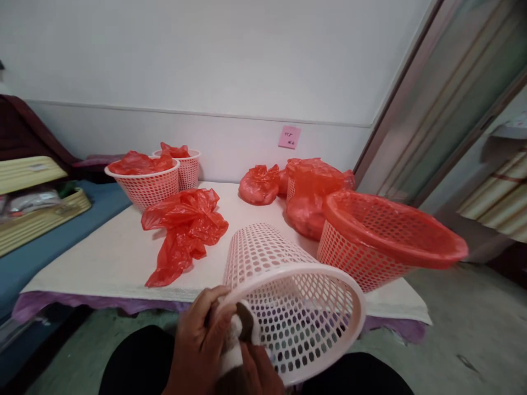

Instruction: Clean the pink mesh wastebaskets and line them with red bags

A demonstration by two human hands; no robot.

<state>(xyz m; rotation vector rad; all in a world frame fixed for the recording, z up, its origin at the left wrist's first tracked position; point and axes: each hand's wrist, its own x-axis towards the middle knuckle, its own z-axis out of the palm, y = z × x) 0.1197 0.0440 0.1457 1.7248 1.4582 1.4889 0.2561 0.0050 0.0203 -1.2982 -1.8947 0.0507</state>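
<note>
A white perforated plastic basket (247, 249) lies tipped on its side, its mouth facing me. My left hand (197, 340) is closed on the left part of its rim, thumb toward the mouth. Low at the rim, my right hand (261, 370) is closed on a white and brown cloth (234, 354) pressed against the basket's edge; its fingers are partly hidden. A crumpled red plastic bag (187, 227) lies left of the basket. At the right stands another basket (349, 252) lined with a red bag.
Two baskets with red bags (144, 184) stand at the back left. Tied red bags (259, 185) sit near the wall, below a pink note (289, 137). A white cover (111, 258) lies over the low surface. A yellow tray (53, 219) is at the far left.
</note>
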